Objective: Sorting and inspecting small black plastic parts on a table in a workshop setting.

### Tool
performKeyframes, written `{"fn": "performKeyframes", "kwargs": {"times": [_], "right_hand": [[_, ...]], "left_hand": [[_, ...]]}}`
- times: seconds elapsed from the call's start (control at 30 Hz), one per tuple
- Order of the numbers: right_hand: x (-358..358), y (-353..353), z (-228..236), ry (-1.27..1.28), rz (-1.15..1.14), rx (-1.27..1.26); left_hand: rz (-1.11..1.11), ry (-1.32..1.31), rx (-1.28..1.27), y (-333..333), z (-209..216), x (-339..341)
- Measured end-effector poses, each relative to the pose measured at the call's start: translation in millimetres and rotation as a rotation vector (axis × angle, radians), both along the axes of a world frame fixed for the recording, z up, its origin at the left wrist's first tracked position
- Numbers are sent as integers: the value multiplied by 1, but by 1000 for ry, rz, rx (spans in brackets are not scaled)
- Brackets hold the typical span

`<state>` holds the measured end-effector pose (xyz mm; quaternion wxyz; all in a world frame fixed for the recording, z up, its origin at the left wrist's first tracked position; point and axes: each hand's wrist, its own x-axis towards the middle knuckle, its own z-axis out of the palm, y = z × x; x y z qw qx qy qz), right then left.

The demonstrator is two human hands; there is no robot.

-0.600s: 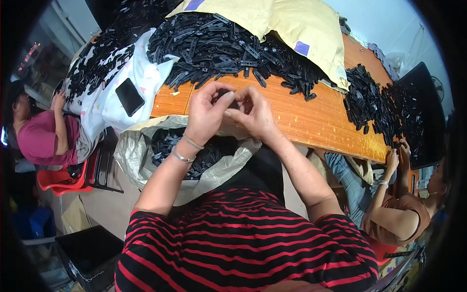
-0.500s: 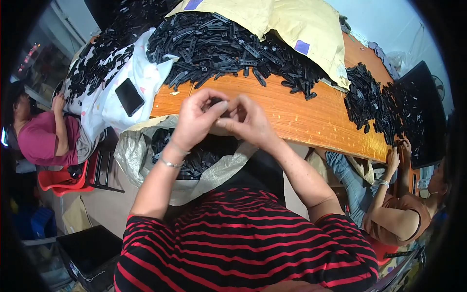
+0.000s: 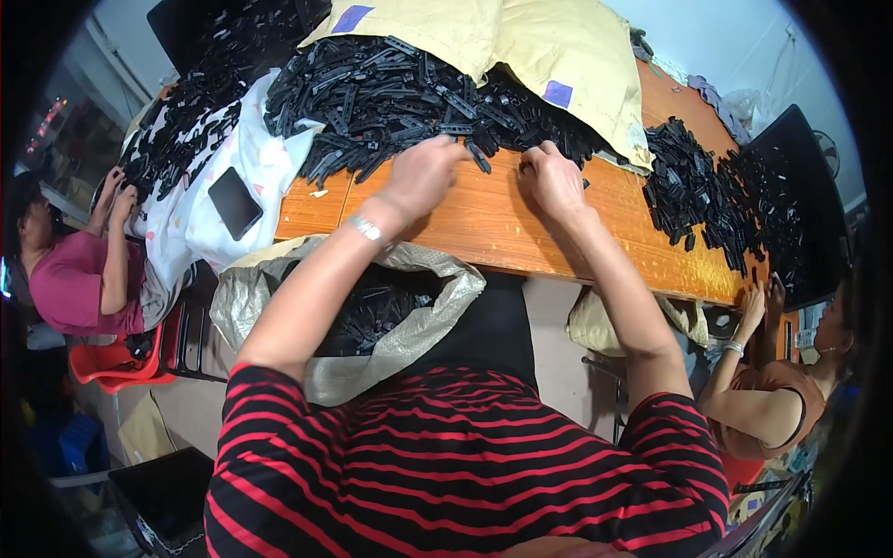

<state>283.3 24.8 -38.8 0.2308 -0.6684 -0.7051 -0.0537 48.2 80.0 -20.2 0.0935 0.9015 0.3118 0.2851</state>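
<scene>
A large heap of narrow black plastic pieces [image 3: 372,93] covers the far part of the orange wooden table [image 3: 456,223]. At the heap's front edge, my left hand [image 3: 426,177] has its fingers bent together on a slim black plastic piece [image 3: 479,156]. My right hand [image 3: 560,186] rests low over the tabletop farther right, its fingers closed in a pinch. Something dark shows at those fingertips, too small to make out. Beneath my left forearm, a pale woven sack [image 3: 419,330] stands with its mouth wide, holding many black pieces.
Large yellowish paper sacks [image 3: 558,56] lie over the heap. A dark phone [image 3: 235,203] rests on white patterned sheeting [image 3: 265,167]. One person [image 3: 84,279] sits at left and another [image 3: 758,400] at right, each beside more black pieces. A black bin [image 3: 172,493] stands lower left.
My hands were together above the sack; they have parted and reached forward to the table, the left to the heap's edge, the right farther right. The view has shifted slightly.
</scene>
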Motion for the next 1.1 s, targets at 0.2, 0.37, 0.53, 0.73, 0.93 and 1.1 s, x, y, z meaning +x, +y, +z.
{"fn": "performKeyframes", "kwargs": {"times": [0.2, 0.37, 0.53, 0.73, 0.93, 1.1], "right_hand": [[11, 26, 0, -309, 60, -182], [6, 20, 6, -154, 131, -99], [-12, -2, 1, 340, 83, 142], [-52, -25, -1, 1187, 54, 155], [-77, -31, 4, 877, 141, 143], [-79, -35, 20, 653, 151, 93]], "left_hand": [[-35, 232, 275, 38, -27, 47], [-67, 212, 371, 42, -31, 45], [7, 180, 258, 25, -28, 35], [66, -655, -867, 1, -34, 28], [-52, -725, -935, -22, -23, 24], [-164, -823, -1094, -29, -13, 8]]}}
